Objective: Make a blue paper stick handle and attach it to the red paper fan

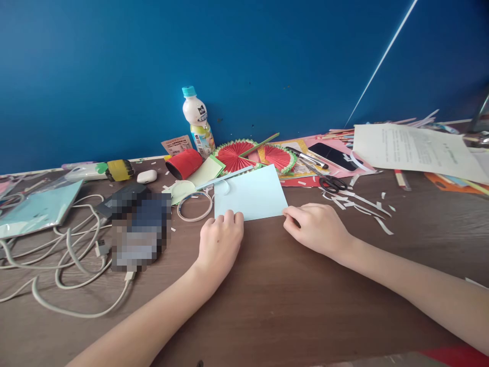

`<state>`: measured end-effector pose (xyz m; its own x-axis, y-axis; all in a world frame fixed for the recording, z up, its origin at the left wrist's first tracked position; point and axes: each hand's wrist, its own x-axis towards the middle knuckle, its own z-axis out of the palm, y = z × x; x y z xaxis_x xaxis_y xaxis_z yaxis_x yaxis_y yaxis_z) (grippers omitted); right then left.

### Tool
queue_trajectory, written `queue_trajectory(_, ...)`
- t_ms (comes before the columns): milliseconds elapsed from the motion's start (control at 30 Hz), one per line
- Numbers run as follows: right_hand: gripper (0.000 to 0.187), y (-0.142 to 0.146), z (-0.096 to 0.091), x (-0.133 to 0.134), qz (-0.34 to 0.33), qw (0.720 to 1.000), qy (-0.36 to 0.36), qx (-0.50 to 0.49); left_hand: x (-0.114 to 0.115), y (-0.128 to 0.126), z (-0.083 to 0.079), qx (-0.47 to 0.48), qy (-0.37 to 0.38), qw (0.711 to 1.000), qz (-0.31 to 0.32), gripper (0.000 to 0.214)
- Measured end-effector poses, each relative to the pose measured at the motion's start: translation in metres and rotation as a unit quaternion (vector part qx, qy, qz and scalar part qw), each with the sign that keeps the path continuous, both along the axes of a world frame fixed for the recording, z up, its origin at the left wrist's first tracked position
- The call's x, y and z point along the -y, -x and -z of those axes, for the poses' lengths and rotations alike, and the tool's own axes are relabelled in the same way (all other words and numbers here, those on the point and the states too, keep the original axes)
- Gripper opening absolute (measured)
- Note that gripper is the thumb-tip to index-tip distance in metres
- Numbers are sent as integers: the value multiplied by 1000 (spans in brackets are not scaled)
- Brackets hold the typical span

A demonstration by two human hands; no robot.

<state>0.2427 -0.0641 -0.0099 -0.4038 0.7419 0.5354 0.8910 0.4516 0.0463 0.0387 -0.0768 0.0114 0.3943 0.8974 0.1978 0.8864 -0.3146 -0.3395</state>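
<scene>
Blue wall (114,61) behind dark brown wood-grained table (275,306).

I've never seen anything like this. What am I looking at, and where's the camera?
There's no machine here: these are a person's bare hands, seen by a camera worn on the head, looking forward and down. On a brown table, the right hand pinches the near right corner of a pale blue sheet; the left hand, fingers curled, touches its near edge, though its grip is hidden. Beyond lie red pleated paper pieces, with a bottle standing behind. Scissors are to the right, cables to the left.
</scene>
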Motion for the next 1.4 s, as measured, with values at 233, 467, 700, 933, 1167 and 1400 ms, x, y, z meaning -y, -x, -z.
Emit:
queue_trajectory(233, 23, -1, 3, -10, -84, 996, -25, 4, -14, 8, 13, 28, -65, 993, 97, 17)
queue_trajectory(467, 14, -7, 5, -23, -123, 987, 88, -63, -21, 9, 17, 86, -39, 993, 72, 20)
queue_trajectory(700, 15, -8, 6, -29, -137, 962, 180, -155, -27, 8, 14, 225, 60, 972, 40, 13)
queue_trajectory(933, 17, -8, 1, -35, -108, 936, 273, -195, -28, 8, 11, 335, 135, 932, 29, 8)
queue_trajectory(1167, 17, -8, -1, -38, -68, 918, 319, -224, -28, 6, 11, 364, 157, 918, 16, 7)
queue_trajectory(1400, 15, -8, 2, -38, -55, 919, 308, -239, -29, 7, 14, 340, 128, 931, 26, 10)
